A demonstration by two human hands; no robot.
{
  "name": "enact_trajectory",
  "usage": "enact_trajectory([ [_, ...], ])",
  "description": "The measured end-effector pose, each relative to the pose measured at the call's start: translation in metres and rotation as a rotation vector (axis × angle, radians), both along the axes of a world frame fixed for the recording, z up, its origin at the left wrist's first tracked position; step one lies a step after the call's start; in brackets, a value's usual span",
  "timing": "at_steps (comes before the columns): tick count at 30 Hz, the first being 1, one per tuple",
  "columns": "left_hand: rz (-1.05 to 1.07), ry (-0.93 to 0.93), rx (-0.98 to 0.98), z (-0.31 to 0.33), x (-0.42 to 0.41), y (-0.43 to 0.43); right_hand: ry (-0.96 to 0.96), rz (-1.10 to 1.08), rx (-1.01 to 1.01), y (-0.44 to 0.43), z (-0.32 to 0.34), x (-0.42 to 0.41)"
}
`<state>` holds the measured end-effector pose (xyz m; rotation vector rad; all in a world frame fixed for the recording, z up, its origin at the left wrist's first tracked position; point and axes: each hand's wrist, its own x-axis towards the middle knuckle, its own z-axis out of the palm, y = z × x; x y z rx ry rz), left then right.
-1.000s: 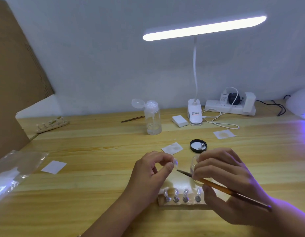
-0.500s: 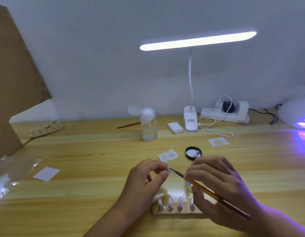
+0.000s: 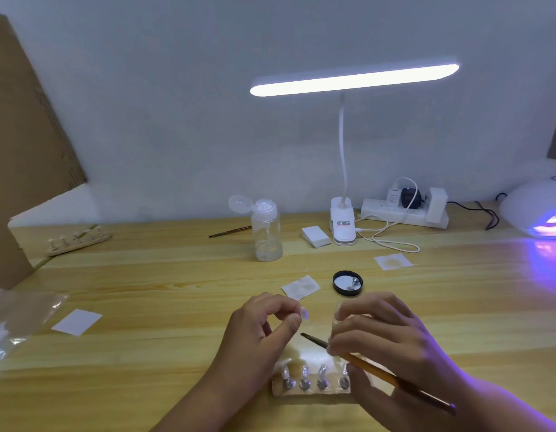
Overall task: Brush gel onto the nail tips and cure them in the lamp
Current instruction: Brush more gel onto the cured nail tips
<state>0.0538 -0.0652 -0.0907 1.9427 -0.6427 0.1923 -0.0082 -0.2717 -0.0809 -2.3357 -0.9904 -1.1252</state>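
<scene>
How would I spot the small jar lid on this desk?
Start at the white desk lamp with the glowing bar, and come forward from its clip base. On the wooden table, between two white paper squares, lies the lid: the only round black thing, shiny inside facing up.

Nothing readable here tbh. The far desk lamp's clip [image 3: 342, 236] has a small label [image 3: 342, 223] with red print, way too blurry to make out.

Bright white glare from the desk lamp [image 3: 354, 80], violet spill from the curing lamp [image 3: 531, 205], soft wide-angle edges.
</scene>
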Motion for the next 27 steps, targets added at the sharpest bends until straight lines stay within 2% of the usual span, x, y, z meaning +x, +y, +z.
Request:
enact_trajectory([
  [3,0.005,0.001,-0.006,0.0012,-0.0002,-0.0001,-0.007,0.013,0.035,0.0003,0.0012,-0.0015],
  [15,0.021,0.032,-0.042,0.0025,-0.0025,-0.0009,-0.116,-0.163,0.078,0.0000,-0.0008,0.0023],
  [21,0.022,0.027,-0.025,0.0023,-0.0033,-0.0009,-0.024,-0.152,0.191,0.0013,0.0002,0.0004],
  [27,0.005,0.019,-0.036,0.0036,-0.0047,-0.0018,0.034,-0.094,0.158,0.0021,-0.0032,0.0002],
])
